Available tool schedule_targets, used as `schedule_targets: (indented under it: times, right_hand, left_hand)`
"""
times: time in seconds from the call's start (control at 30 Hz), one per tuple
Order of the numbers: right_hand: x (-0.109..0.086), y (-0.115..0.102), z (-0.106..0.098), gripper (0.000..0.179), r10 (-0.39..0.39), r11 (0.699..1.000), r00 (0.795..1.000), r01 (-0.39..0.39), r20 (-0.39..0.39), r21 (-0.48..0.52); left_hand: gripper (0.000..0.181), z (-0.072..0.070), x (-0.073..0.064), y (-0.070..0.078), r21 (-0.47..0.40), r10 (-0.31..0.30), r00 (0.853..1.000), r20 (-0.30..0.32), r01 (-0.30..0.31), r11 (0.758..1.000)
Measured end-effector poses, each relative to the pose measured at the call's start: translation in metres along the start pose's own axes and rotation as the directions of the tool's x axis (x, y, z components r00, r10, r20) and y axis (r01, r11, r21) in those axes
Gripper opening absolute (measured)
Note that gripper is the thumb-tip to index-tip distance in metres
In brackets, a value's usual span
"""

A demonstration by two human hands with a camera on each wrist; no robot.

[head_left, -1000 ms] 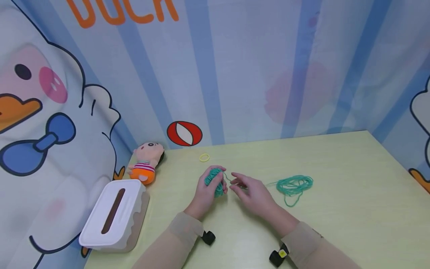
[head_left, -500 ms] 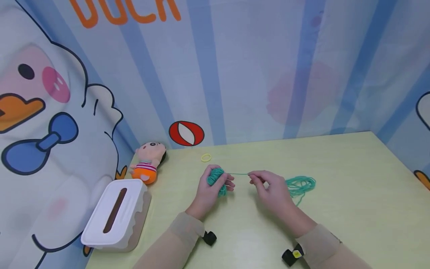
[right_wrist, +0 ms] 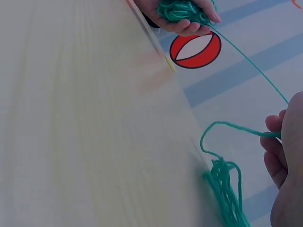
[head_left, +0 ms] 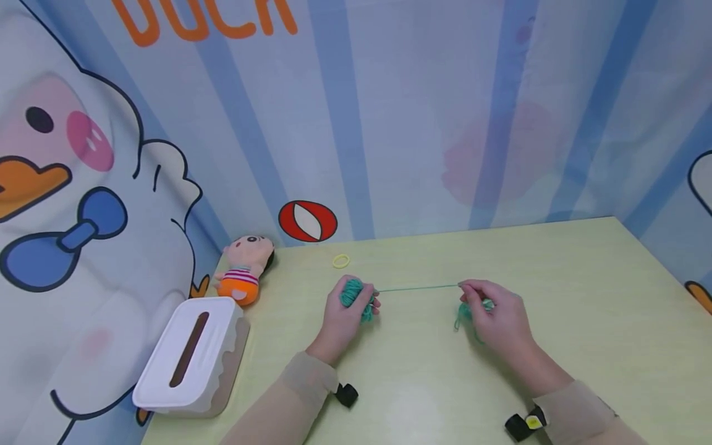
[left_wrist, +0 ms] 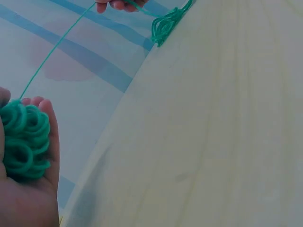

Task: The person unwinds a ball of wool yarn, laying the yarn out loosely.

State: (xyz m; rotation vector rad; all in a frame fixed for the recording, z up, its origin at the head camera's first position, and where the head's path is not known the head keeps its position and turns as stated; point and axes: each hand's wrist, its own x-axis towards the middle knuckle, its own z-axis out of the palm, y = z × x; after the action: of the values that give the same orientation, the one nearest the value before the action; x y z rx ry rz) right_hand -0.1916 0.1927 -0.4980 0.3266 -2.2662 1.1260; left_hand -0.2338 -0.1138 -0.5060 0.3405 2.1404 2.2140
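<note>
A wound bundle of green yarn [left_wrist: 26, 142] lies in my left hand [head_left: 340, 318], with thumb and fingers curled round it. From that bundle a strand of yarn [head_left: 417, 288] runs taut to my right hand [head_left: 500, 315], which pinches it between thumb and fingertips. Beyond the pinch the yarn passes through the right fingers, as the right wrist view shows, and slackens down to a loose pile of green yarn [right_wrist: 229, 194] on the table. In the head view the right hand partly covers this pile.
The pale table [head_left: 411, 377] carries a yellow ring [head_left: 341, 261] behind the left hand. A plush doll [head_left: 241, 272] sits at the back left, with a white-lidded tissue box [head_left: 189, 352] in front of it. A printed curtain [head_left: 400, 123] hangs behind the table.
My right hand has moved right, away from the left, drawing the strand out long and straight. It now covers part of the loose pile. The left hand stays nearly in place, holding the bundle.
</note>
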Motion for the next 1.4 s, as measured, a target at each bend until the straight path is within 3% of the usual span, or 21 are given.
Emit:
schedule_targets:
  times: [0.2,0.4,0.53,0.7,0.87,0.97,1.07,1.2,1.3,1.4]
  right_hand:
    - [-0.002,0.014,-0.017,0.014,0.020,1.000,0.999,-0.020,-0.043,-0.015]
    - [-0.004,0.027,-0.037,0.013,0.087,0.994,0.995,-0.091,-0.057,-0.057]
    - [-0.007,0.032,-0.049,0.015,0.137,0.985,0.990,-0.140,-0.032,-0.097]
    - [-0.007,0.041,-0.063,0.021,0.202,0.966,0.979,-0.196,0.015,-0.168]
    - [-0.006,0.055,-0.072,0.022,0.206,0.940,0.978,-0.185,0.046,-0.287]
    - [-0.006,0.060,-0.075,0.024,0.246,0.914,0.967,-0.208,0.068,-0.349]
    - [-0.005,0.059,-0.074,0.026,0.321,0.892,0.941,-0.264,0.104,-0.367]
    - [-0.003,0.055,-0.068,0.027,0.372,0.880,0.919,-0.304,0.129,-0.365]
    - [-0.003,0.050,-0.064,0.025,0.357,0.887,0.927,-0.297,0.118,-0.354]
    - [-0.001,0.037,-0.055,0.021,0.280,0.921,0.957,-0.246,0.074,-0.301]
  left_hand:
    - [0.029,0.000,0.000,-0.001,0.087,0.009,0.999,-0.039,-0.006,0.996]
    - [0.036,0.001,0.000,-0.001,0.096,0.009,1.000,-0.026,-0.007,0.995]
    - [0.033,0.001,-0.001,0.000,0.072,-0.006,1.000,-0.027,0.008,0.997]
    - [0.032,0.002,0.000,0.000,0.035,-0.024,0.997,-0.074,0.027,0.999]
    - [0.032,0.002,0.000,0.000,0.076,0.016,0.994,-0.111,-0.007,0.997]
    - [0.032,0.002,-0.001,0.000,0.084,0.035,0.994,-0.106,-0.026,0.996]
    - [0.033,0.000,0.000,0.000,0.059,0.039,0.996,-0.083,-0.034,0.998]
    - [0.038,-0.001,0.000,-0.001,0.003,0.029,0.999,-0.029,-0.029,1.000]
    - [0.041,-0.001,0.000,-0.001,-0.023,0.025,1.000,0.009,-0.025,0.999]
    - [0.045,0.000,0.000,0.000,-0.028,0.027,0.999,0.026,-0.026,0.999]
